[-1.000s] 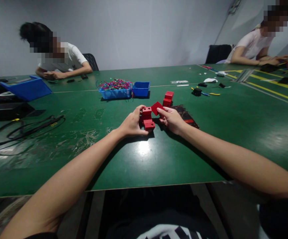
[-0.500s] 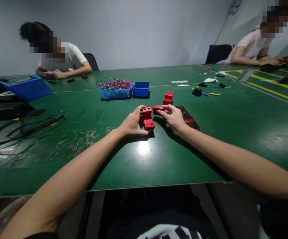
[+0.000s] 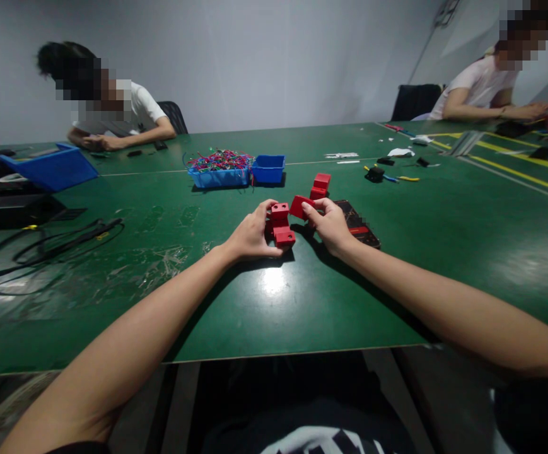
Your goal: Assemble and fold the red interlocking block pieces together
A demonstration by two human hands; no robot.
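My left hand [image 3: 255, 233] grips a stepped red block [image 3: 282, 226] with small round holes, low over the green table [image 3: 264, 309]. Its fingers wrap round the block's left side. Just to the right, my right hand [image 3: 329, 226] pinches a smaller flat red piece [image 3: 300, 207] between thumb and fingers, with a narrow gap between it and the stepped block. Another red block [image 3: 320, 185] stands on the table behind my right hand. A dark flat object with a red stripe [image 3: 359, 231] lies partly hidden beside that hand.
Behind the hands are a light blue bin of coloured wires [image 3: 221, 177] and a dark blue bin [image 3: 268, 170]. Black cables [image 3: 65, 246] lie at the left. A black part with coloured wires [image 3: 375, 174] is at the right. Two people sit across the table.
The small red piece in my right hand has turned, so a broader face now shows. My left hand and its block have not visibly moved.
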